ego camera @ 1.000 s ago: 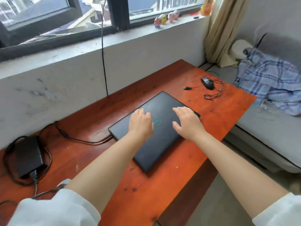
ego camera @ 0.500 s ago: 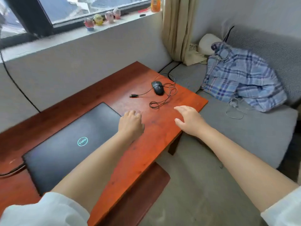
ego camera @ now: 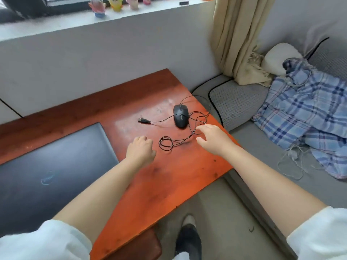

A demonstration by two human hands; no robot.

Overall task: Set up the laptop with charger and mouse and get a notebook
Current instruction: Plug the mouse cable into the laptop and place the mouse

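**Both hands empty, wired mouse just ahead of the right one**

A closed dark laptop (ego camera: 54,166), its lid bearing a faint round logo, lies on the red wooden table (ego camera: 169,184) left of the left hand (ego camera: 140,151), which hovers loosely curled, holding nothing. Between the hands loops the thin black cable (ego camera: 167,143), its USB plug (ego camera: 143,120) beyond the left knuckles. The right hand (ego camera: 214,138) is spread wide, empty, fingertips near the glossy black mouse (ego camera: 180,116) just beyond them.

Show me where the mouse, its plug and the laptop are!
mouse (ego camera: 180,116): head view, on the middle of its black back.
USB plug (ego camera: 142,120): head view, on the metal tip of the cable.
laptop (ego camera: 56,162): head view, on the shut lid.
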